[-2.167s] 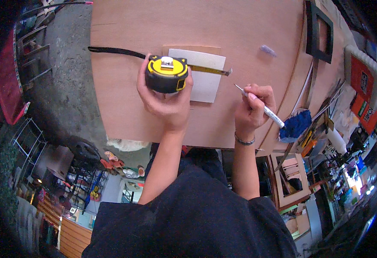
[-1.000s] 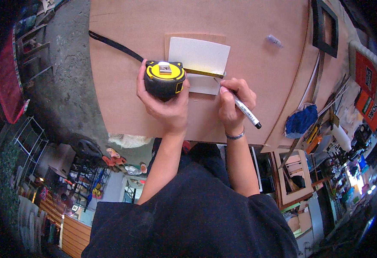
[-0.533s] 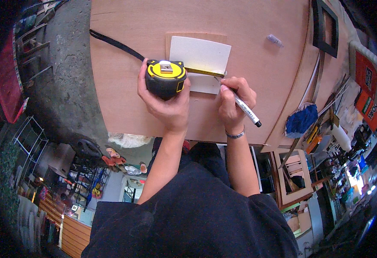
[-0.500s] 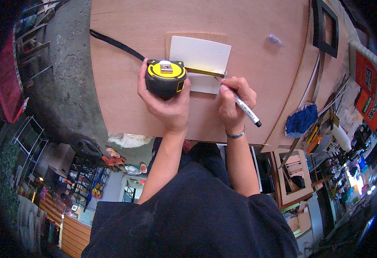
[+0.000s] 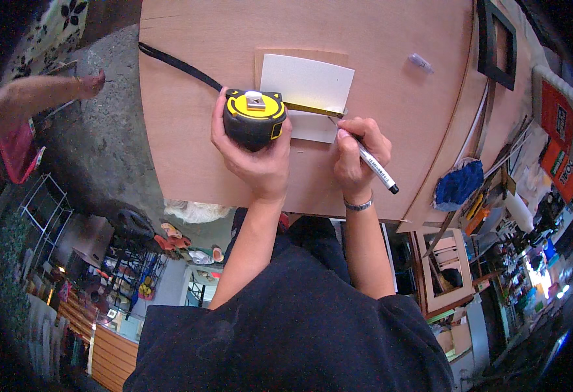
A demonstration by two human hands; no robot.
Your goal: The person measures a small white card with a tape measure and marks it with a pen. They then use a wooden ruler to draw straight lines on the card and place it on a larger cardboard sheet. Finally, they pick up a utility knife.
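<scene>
My left hand point(image 5: 258, 163) is wrapped round a yellow and black tape measure point(image 5: 252, 127), with a black wrist strap point(image 5: 180, 66) trailing to the left. Its yellow blade point(image 5: 309, 108) reaches rightward across a white board point(image 5: 307, 80), dividing the board's face into a far and a near part. Between the fingers of my right hand point(image 5: 359, 153) is a silver marker pen point(image 5: 374, 163). The pen's tip end points at the board's right edge, just below the blade's end; I cannot tell whether it touches. A thin wooden panel point(image 5: 302, 51) shows behind the board.
All this lies on a large plywood tabletop point(image 5: 201, 150). A clear plastic piece point(image 5: 420, 63) is at the right, with a black frame point(image 5: 496, 46) beyond it. A blue pad point(image 5: 458, 184) sits along the right edge. Another person's arm point(image 5: 45, 98) shows at far left.
Another person's arm has come into view at the far left. My hands, the tape measure and the pen keep nearly the same places over the board.
</scene>
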